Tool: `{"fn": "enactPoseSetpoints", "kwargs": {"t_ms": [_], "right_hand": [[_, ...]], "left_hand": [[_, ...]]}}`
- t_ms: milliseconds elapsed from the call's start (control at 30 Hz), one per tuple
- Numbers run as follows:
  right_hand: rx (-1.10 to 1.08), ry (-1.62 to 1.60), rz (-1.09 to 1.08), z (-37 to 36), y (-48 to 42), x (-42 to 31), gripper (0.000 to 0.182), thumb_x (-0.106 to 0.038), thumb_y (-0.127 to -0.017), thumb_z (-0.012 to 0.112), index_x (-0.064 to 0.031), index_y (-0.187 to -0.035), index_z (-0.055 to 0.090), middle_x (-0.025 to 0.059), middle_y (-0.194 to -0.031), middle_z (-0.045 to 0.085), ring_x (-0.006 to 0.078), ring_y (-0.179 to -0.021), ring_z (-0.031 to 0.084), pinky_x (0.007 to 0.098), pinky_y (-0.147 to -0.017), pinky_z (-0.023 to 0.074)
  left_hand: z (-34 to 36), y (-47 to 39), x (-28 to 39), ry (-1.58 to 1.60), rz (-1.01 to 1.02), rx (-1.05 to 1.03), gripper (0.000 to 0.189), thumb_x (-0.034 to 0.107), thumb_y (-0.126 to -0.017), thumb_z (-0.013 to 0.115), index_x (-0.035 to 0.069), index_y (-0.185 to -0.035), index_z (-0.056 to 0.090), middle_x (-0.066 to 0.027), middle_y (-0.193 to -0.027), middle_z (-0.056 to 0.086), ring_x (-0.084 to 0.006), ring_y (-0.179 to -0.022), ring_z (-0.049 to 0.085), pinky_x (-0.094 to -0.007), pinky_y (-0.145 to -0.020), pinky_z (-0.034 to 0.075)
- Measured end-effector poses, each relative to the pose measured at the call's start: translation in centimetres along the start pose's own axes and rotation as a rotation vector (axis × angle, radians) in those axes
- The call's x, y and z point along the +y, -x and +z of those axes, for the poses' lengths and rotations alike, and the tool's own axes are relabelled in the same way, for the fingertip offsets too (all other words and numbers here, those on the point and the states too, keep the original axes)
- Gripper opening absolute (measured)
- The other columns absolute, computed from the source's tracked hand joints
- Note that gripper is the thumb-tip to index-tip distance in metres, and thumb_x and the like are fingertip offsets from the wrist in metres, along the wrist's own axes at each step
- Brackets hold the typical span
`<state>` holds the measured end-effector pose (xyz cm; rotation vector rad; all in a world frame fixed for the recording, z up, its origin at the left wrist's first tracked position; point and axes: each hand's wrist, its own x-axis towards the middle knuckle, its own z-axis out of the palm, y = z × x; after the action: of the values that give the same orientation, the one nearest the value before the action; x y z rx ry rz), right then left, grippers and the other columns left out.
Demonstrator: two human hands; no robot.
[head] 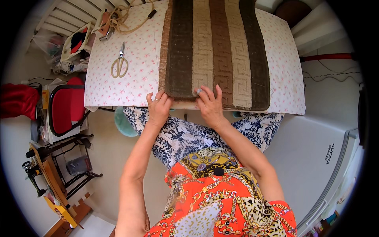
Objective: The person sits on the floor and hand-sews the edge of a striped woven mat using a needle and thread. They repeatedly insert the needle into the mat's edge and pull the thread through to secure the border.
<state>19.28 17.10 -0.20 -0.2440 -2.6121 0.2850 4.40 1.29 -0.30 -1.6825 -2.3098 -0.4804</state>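
Observation:
A brown and beige striped mat [202, 53] with a raised Greek-key pattern lies lengthwise on the table. A brown woven edge [163, 53] shows along its left side. My left hand [160, 108] grips the mat's near left corner, fingers curled over it and the little finger lifted. Farther right along the same near edge, my right hand [210, 105] holds the border, fingertips on top and one finger raised. Both thumbs are hidden. Between the hands, the dark border bends slightly upward. Scissors [120, 63] with beige handles lie left of the mat, blades pointing away.
A flowered cloth [136, 86] covers the table. An iron-like appliance [106, 26] and its coiled beige cord [121, 17] sit at the back left. A red chair [66, 108] and sewing machine [34, 174] stand left. On the right is a white Aucma appliance [308, 154].

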Motion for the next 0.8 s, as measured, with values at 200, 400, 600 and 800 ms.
{"fn": "enactPoseSetpoints", "kwargs": {"t_ms": [200,400,600,800], "right_hand": [[-0.034,-0.048,0.042,0.2,0.7,-0.8,0.014,-0.007,-0.063,0.059,-0.006,-0.077,0.059,0.0047,-0.109,0.051,0.0228,-0.115,0.044,0.0541,-0.104,0.0198],[-0.003,-0.055,0.089,0.4,1.1,-0.9,0.014,-0.008,-0.065,0.058,-0.0062,-0.079,0.058,0.0048,-0.113,0.051,0.0241,-0.116,0.043,0.0537,-0.104,0.018],[-0.039,-0.121,0.115,-0.3,0.7,-0.8,0.013,-0.013,-0.07,0.058,-0.0068,-0.081,0.058,0.0051,-0.114,0.052,0.0243,-0.116,0.044,0.0524,-0.102,0.0212],[-0.181,-0.147,0.139,-3.1,1.1,1.4,0.025,-0.018,-0.068,0.068,-0.0092,-0.091,0.062,0.0084,-0.12,0.05,0.0276,-0.119,0.041,0.0529,-0.101,0.024]], "left_hand": [[-0.1,1.0,0.5,-0.037,-0.065,0.029,0.015,0.007,-0.069,0.059,0.011,-0.083,0.058,-0.0026,-0.093,0.056,-0.0195,-0.098,0.053,-0.045,-0.089,0.029],[-1.6,1.1,5.8,0.057,-0.154,0.05,0.016,0.003,-0.07,0.057,0.007,-0.086,0.059,-0.009,-0.095,0.056,-0.0244,-0.096,0.053,-0.0427,-0.084,0.037],[1.8,-0.6,9.2,0.559,-0.168,0.148,0.023,-0.011,-0.07,0.051,0.001,-0.089,0.056,-0.0145,-0.091,0.055,-0.0324,-0.082,0.054,-0.0387,-0.07,0.046],[2.8,-1.0,9.4,0.507,-0.228,0.118,0.018,-0.007,-0.074,0.054,0.001,-0.089,0.057,-0.0137,-0.087,0.054,-0.0325,-0.077,0.053,-0.0389,-0.068,0.045]]}}
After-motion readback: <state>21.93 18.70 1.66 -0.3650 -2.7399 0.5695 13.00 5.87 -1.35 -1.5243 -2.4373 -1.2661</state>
